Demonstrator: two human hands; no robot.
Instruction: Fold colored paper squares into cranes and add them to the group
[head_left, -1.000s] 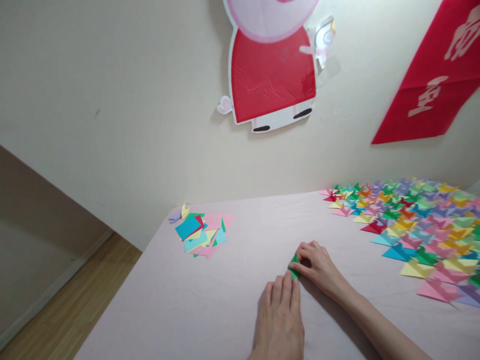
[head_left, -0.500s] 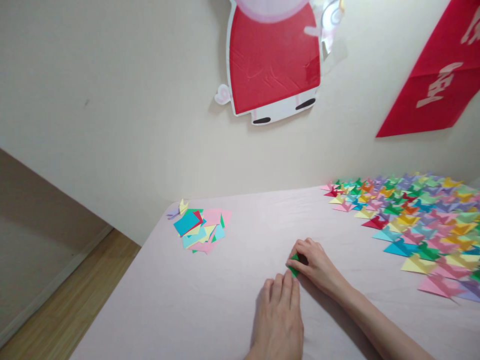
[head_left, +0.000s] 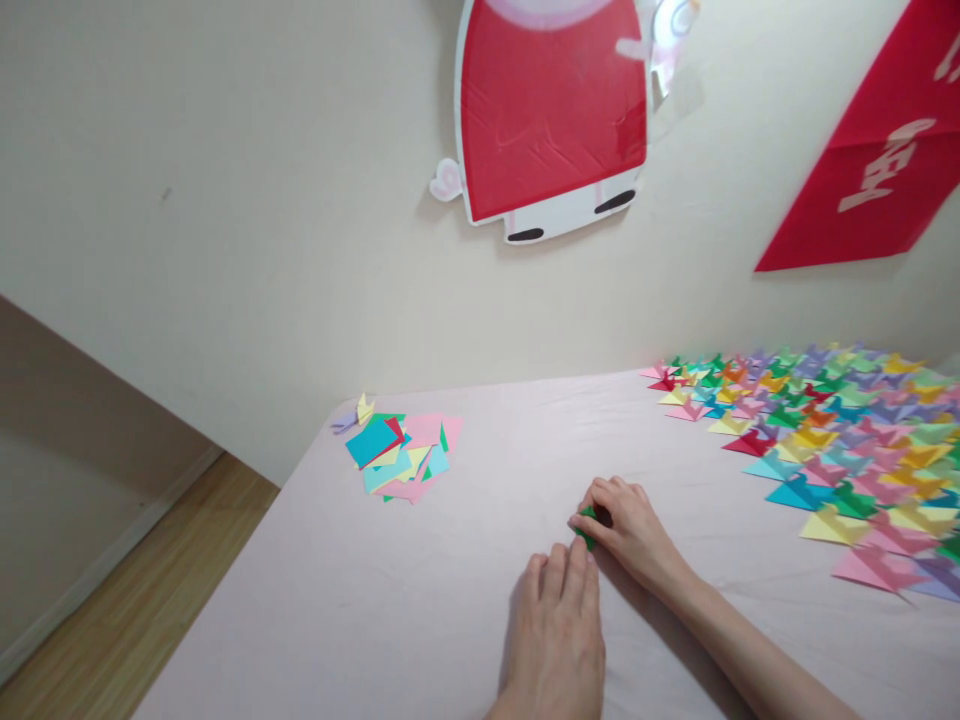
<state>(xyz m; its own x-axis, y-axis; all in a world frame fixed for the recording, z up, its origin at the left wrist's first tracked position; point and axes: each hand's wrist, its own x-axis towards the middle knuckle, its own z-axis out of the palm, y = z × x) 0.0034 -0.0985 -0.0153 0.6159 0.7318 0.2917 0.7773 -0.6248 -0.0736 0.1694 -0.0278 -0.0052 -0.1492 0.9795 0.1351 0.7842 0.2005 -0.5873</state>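
Observation:
A small green folded paper (head_left: 587,524) lies on the pink table (head_left: 420,600) near the middle. My right hand (head_left: 628,526) comes in from the lower right with its fingers curled and pressed on the paper. My left hand (head_left: 556,630) lies palm down just in front of it, fingers together, with the fingertips on the paper's near edge. Most of the green paper is hidden under the two hands.
A loose stack of coloured paper squares (head_left: 400,455) sits at the table's far left, with a small purple and yellow folded piece (head_left: 355,414) beside it. Several folded paper shapes in many colours (head_left: 832,440) cover the far right. The table's left edge drops to a wooden floor (head_left: 142,600).
The right hand's fingers have closed further over the green paper, so less of it shows. The left hand has stayed at the paper's near edge. The view has tilted slightly.

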